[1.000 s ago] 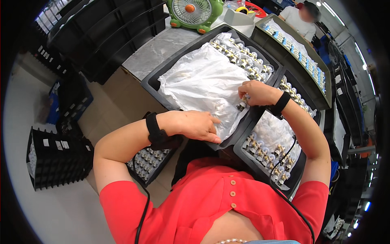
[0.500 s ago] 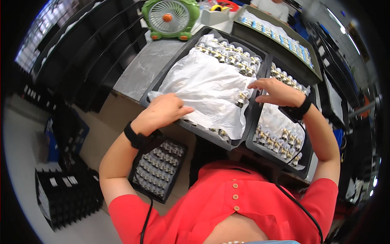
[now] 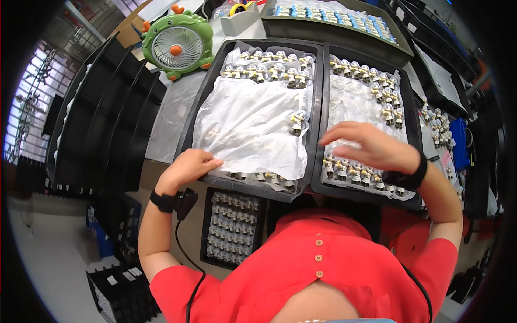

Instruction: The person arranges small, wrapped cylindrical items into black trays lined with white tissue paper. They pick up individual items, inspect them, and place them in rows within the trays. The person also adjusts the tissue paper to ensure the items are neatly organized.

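A black tray (image 3: 186, 134) holds rows of small white, gold and dark figurines (image 3: 261, 71), with crumpled white tissue paper (image 3: 247, 118) over its middle. One figurine (image 3: 297, 123) stands by itself at the paper's right edge. My left hand (image 3: 189, 168) lies on the front left corner of this tray, touching the paper's edge, thumb out and fingers loosely bent. Over a second black tray (image 3: 318, 161) to the right hovers my right hand (image 3: 371, 145), fingers and thumb apart, nothing in it. More figurines (image 3: 358, 175) line that tray's front, partly behind the hand.
A green fan (image 3: 177, 46) stands at the back left. Behind the trays is an olive bin (image 3: 334, 35) of blue and white pieces. Below the table edge sits another filled tray (image 3: 232, 229). Black racks (image 3: 102, 124) stand at left; a blue bin (image 3: 459, 140) is at right.
The view has turned, so the trays sit more squarely. My right hand has left the first tray's right edge and is over the second tray. My left hand stays at the front left corner.
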A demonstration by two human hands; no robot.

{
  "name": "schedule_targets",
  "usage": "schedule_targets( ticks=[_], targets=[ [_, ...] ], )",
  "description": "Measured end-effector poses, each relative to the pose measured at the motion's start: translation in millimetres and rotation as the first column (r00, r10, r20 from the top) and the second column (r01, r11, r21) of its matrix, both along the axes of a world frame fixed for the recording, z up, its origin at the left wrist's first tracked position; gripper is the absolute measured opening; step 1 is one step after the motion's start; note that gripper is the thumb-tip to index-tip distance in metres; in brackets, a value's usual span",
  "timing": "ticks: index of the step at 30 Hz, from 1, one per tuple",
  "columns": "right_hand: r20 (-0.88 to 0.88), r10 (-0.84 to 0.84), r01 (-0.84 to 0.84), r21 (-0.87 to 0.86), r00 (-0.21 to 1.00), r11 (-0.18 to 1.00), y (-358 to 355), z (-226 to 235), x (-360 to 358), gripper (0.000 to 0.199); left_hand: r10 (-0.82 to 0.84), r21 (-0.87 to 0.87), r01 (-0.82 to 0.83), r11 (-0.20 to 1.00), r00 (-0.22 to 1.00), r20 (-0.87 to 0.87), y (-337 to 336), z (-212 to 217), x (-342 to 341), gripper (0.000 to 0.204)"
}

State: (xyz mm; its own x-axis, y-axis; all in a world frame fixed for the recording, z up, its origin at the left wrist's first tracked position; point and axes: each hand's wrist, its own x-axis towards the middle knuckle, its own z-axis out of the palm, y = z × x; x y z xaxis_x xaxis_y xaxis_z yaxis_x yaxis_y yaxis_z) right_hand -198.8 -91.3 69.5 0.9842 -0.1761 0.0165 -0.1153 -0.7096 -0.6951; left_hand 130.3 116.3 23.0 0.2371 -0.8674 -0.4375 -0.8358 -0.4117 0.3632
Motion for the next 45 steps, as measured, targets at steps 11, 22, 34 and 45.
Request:
schedule_targets(
  ticks=[11, 22, 34, 45],
  targets=[
    [-0.385, 0.542, -0.658, -0.312, 0.747, 0.686, 49.0, -60.5, 64.7, 0.057, -0.003, 0.141, -0.039, 0.989, 0.958, 0.287, -7.7, -14.5, -2.7, 0.039],
    [0.182, 0.136, -0.136, -0.013, 0.974, 0.991, -26.4, 42.8, -50.6, 0.031, -0.161, -0.069, 0.188, 0.980, 0.945, 0.286, -46.1, 53.3, -81.9, 0.034],
    [0.310, -0.243, 0.236, 0.058, 0.919, 0.970, -99.0, 22.4, -46.7, 0.023, -0.738, -0.587, 0.488, 0.646, 0.595, -0.318, -143.4, 45.7, -217.5, 0.033],
    [-0.236, -0.381, 0.184, -0.582, 0.894, 0.792, -164.5, -40.8, -76.1, 0.038, -0.364, -0.445, 0.017, 0.896, 0.604, -0.709, -165.1, 11.8, -201.0, 0.021]
  ],
)
